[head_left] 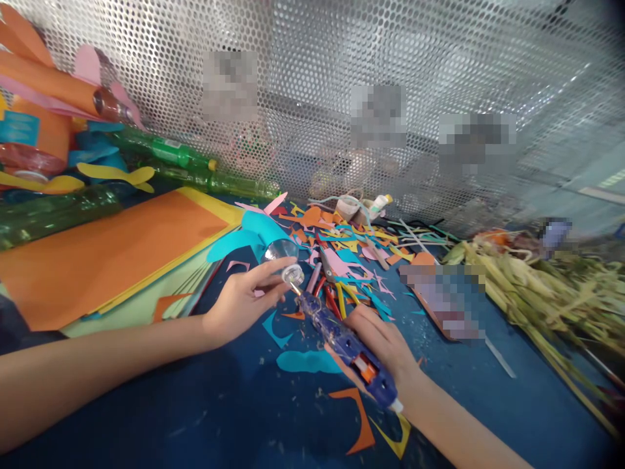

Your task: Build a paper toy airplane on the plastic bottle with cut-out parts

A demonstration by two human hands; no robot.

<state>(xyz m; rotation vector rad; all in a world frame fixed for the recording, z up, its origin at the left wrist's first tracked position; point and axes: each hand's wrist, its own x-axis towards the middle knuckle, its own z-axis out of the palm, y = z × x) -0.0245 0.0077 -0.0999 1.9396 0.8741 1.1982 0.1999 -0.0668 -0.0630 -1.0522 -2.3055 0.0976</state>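
Observation:
My right hand (385, 342) is wrapped round a blue hot glue gun (336, 335) with an orange trigger piece and a glue stick end at its back. Its metal nozzle reaches the mouth of a clear plastic bottle (282, 249). Around that bottle's far end sits blue paper (261, 234) cut into wing-like shapes. My left hand (249, 290) grips the bottle by its neck, fingers bent around it. On the table just below lies a wavy blue paper strip (307, 362). Beyond the glue gun are scissors (326, 264) and red and yellow handles.
Coloured paper sheets (122, 251) are stacked at the left, with green bottles (170, 153) behind. Paper scraps (342, 234) cover the table's middle. Dry corn husks (517, 280) and a phone-like slab (444, 303) lie right. A perforated metal screen (303, 58) stands at the back.

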